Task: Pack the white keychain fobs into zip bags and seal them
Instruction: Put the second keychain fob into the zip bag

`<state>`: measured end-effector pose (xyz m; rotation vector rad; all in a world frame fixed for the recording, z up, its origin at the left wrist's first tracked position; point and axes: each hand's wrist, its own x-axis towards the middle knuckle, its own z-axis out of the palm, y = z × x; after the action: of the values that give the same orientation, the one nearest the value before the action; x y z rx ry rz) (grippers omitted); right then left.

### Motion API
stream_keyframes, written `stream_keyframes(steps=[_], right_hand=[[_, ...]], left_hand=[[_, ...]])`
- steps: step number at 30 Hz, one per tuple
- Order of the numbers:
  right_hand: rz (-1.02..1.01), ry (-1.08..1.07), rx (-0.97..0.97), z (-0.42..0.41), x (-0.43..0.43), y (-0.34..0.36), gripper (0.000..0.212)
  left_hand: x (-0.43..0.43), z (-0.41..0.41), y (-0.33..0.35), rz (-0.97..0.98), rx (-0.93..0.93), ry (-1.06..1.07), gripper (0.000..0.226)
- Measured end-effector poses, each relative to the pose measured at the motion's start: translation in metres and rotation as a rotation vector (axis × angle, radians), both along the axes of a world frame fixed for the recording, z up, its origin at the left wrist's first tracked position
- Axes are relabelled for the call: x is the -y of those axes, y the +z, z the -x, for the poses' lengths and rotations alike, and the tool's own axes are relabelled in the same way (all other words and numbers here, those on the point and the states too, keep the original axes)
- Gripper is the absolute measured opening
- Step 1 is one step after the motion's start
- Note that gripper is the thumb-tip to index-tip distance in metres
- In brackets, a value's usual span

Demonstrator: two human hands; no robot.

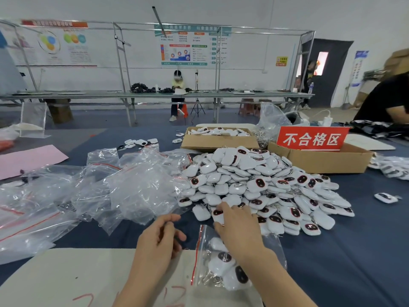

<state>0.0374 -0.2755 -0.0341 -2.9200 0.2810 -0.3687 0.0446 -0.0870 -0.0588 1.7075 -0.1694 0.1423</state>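
A big heap of white keychain fobs with dark oval windows covers the blue table ahead of me. My right hand reaches onto the heap's near edge and its fingers curl round one fob. Under my right forearm lies a zip bag with a red strip, holding several fobs. My left hand hovers beside that bag's mouth, fingers loosely curled, holding nothing. Loose clear zip bags are piled to the left.
Behind the heap, a shallow cardboard box holds more fobs. At right stands a second box with a red sign. A pink sheet lies far left, a white board near me. A person in black sits at far right.
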Motion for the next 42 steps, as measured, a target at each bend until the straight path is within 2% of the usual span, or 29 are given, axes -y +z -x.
stream_keyframes(steps=[2,5,7,11,14,20,24,32,38,42], right_hand=[[-0.062,0.034,0.010,0.004,0.005,0.000,0.034],[-0.286,0.097,0.075,0.015,0.015,0.001,0.032],[-0.503,0.125,0.164,0.024,0.019,0.003,0.030],[-1.070,0.198,0.259,0.035,0.023,0.010,0.036],[-1.226,0.283,0.262,0.032,0.022,0.014,0.043],[-1.329,0.365,0.197,0.021,0.010,0.001,0.048],[-1.308,0.430,0.154,0.018,0.000,-0.008,0.047],[-1.239,0.444,0.150,0.023,-0.002,-0.007,0.017],[-1.205,0.430,0.136,0.024,0.000,-0.009,0.013],[-1.207,0.415,0.126,0.027,0.000,-0.009,0.011]], left_hand=[[-0.001,0.001,0.000,-0.001,0.006,-0.009,0.028],[-0.002,0.002,0.000,0.006,0.027,-0.034,0.028],[-0.001,0.004,0.000,0.004,0.054,-0.053,0.028],[0.005,0.013,0.004,0.000,0.183,-0.034,0.024],[0.011,0.017,0.007,-0.082,0.284,-0.028,0.020],[0.017,0.013,0.006,-0.110,0.302,-0.044,0.029],[0.020,0.010,0.005,-0.047,0.244,-0.068,0.019],[0.025,0.015,0.010,0.083,0.137,-0.116,0.021],[0.023,0.018,0.010,0.047,0.102,-0.158,0.021],[0.024,0.018,0.011,0.095,0.085,-0.175,0.020]])
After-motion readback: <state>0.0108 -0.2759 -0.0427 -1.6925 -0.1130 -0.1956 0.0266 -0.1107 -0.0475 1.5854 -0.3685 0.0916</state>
